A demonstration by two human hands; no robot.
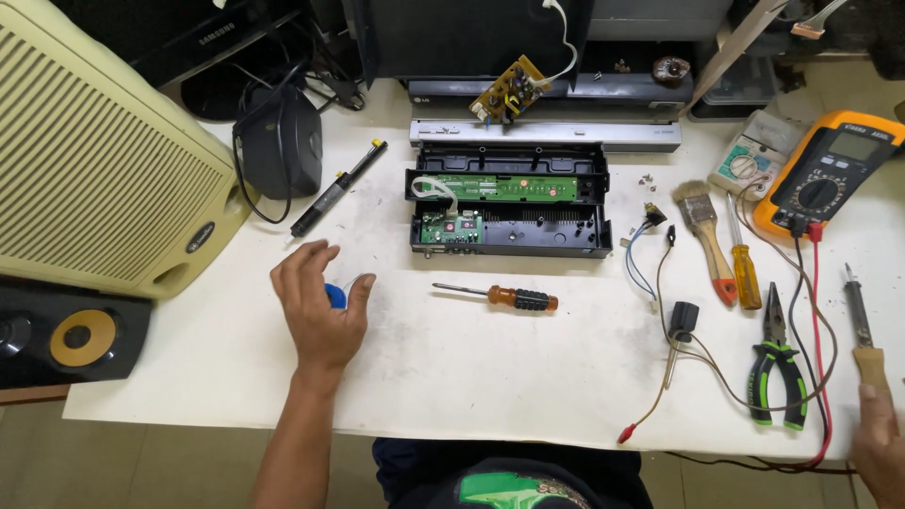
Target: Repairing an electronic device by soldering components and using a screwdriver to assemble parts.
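The left hand [320, 306], left of the open black plastic receiver case [509, 200], curls spread fingers around a small blue solder spool [336, 295]. The right hand [881, 429], far right, seemingly grips the wooden-handled soldering iron [863, 330]; its tip could scorch the nearby red meter lead [816, 320].

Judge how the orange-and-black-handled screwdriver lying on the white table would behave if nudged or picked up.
The orange-and-black-handled screwdriver looks rigid: a straight metal shaft in a moulded handle. Its rounded handle would probably roll if pushed sideways on the flat white table. It seems light, and the ribbed black grip should resist slipping.
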